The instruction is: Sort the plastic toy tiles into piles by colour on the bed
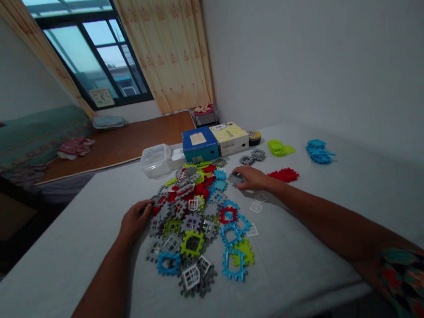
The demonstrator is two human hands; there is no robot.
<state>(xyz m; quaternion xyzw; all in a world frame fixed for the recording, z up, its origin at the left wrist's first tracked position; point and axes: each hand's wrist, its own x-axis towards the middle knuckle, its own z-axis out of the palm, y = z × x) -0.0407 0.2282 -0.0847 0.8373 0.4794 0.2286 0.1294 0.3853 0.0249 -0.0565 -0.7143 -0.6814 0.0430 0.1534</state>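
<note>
A large heap of interlocking plastic building tiles [192, 245], in grey, red, lime and blue, spreads over the middle of the table. At its left edge rests my left hand [138, 217], fingers curled against the grey and red tiles; whether it grips one is hidden. On the right side of the heap, my right hand [251, 178] is closed on a grey tile [237, 179]. Small white window-lattice pieces [256, 207] lie just below that hand. A red stack of tiles [285, 175] sits just beyond the right wrist.
Sorted groups lie toward the back right: grey tiles [252, 156], lime tiles [279, 148] and a blue stack [318, 151]. Behind the heap stand a clear plastic container [155, 161], a blue box [200, 145], a yellow-white box [230, 138] and a round tin [254, 137].
</note>
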